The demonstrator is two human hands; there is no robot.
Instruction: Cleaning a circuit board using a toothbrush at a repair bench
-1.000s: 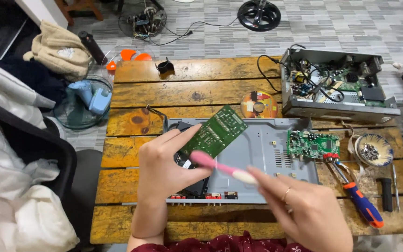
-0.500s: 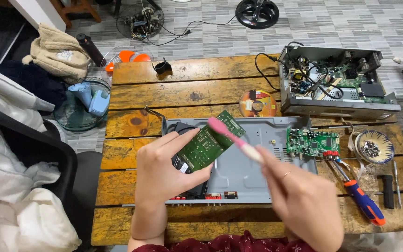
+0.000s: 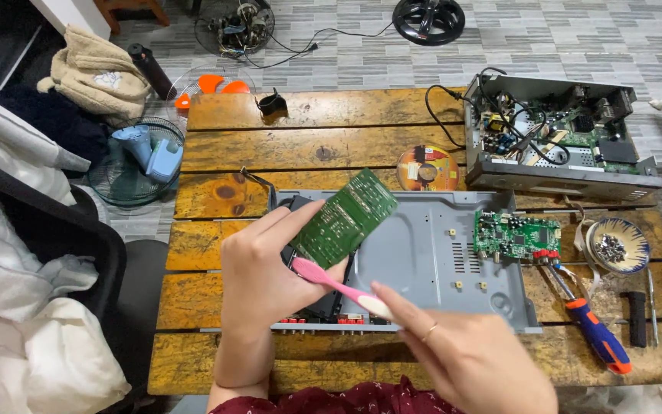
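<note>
bare forearms, no sleeves at the wrists; a thin ring [image 3: 430, 332] on the right hand [image 3: 476, 360]; dark red patterned clothing [image 3: 346, 400] below.

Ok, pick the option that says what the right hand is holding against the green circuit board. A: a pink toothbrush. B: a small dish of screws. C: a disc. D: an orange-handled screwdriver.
A: the right hand grips a pink toothbrush whose head end meets the lower edge of the green circuit board held up by the left hand, while the screwdriver lies on the table.
</note>
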